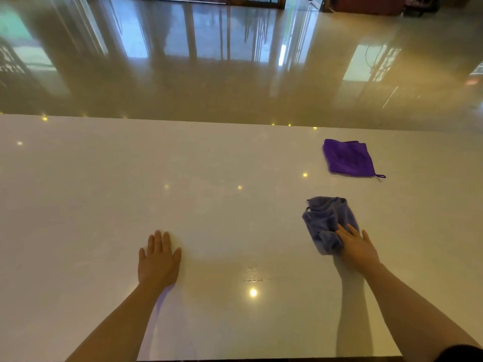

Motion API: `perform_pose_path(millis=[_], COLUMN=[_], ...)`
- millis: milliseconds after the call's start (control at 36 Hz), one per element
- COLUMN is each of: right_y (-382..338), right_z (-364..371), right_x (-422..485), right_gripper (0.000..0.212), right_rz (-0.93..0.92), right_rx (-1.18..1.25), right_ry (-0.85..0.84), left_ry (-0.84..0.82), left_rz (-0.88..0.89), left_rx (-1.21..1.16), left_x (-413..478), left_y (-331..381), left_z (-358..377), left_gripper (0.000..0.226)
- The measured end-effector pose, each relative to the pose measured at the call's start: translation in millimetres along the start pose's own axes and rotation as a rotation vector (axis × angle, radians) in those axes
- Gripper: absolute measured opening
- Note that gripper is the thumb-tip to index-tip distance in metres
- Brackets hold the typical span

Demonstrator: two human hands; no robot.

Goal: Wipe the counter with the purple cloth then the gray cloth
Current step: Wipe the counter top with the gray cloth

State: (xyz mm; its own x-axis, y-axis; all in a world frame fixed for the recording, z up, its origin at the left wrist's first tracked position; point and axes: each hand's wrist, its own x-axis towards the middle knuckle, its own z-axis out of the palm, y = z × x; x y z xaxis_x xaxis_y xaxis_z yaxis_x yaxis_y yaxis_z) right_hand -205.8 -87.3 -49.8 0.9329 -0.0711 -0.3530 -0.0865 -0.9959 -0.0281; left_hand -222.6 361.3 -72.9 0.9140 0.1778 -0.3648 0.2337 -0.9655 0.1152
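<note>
Room: a glossy tan floor (235,74) is stretching away beyond the bench, mirroring windows and door frames.
Bench: a pale, polished bench (209,205) is filling the lower part of the view, with small ceiling lights glinting on it.
Left hand: the left hand (158,259) is lying palm down on the bare bench, its fingers (158,242) spread flat and open, holding nothing.
Right hand: the right hand (359,250) is pressing down on the near corner of the gray cloth, its fingers (347,232) lying extended on top of the fabric rather than curling around it.
Gray cloth: the gray cloth (326,223), bluish gray and crumpled, is bunching up just ahead of the right fingertips and partly under them, resting on the bench.
Purple cloth: the purple cloth (349,158) is lying folded and flat on the bench, well beyond the right fingers toward the far edge, apart from the gray cloth, with a small hanging loop sticking out at its near right corner.
Arms: both bare forearms are reaching in from the bottom of the view; a dark sleeve edge is showing at the lower right corner.
</note>
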Motion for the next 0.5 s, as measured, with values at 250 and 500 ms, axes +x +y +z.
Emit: perform_pose_path(millis=[250,500], right_y=[-12,-63], right_z=[1,16], right_x=[-4,-24], right_gripper=[0.037,0.048], right_rz=[0.136,0.196], right_rx=[0.038,0.406], right_ry=[0.011,0.024], left_ry=[-0.015,0.003], left_rz=[0.056,0.099], left_rx=[0.012,-0.009], left_x=[-2,-2], left_y=[-10,-14], left_z=[-1,4], left_gripper=[0.057,0.058])
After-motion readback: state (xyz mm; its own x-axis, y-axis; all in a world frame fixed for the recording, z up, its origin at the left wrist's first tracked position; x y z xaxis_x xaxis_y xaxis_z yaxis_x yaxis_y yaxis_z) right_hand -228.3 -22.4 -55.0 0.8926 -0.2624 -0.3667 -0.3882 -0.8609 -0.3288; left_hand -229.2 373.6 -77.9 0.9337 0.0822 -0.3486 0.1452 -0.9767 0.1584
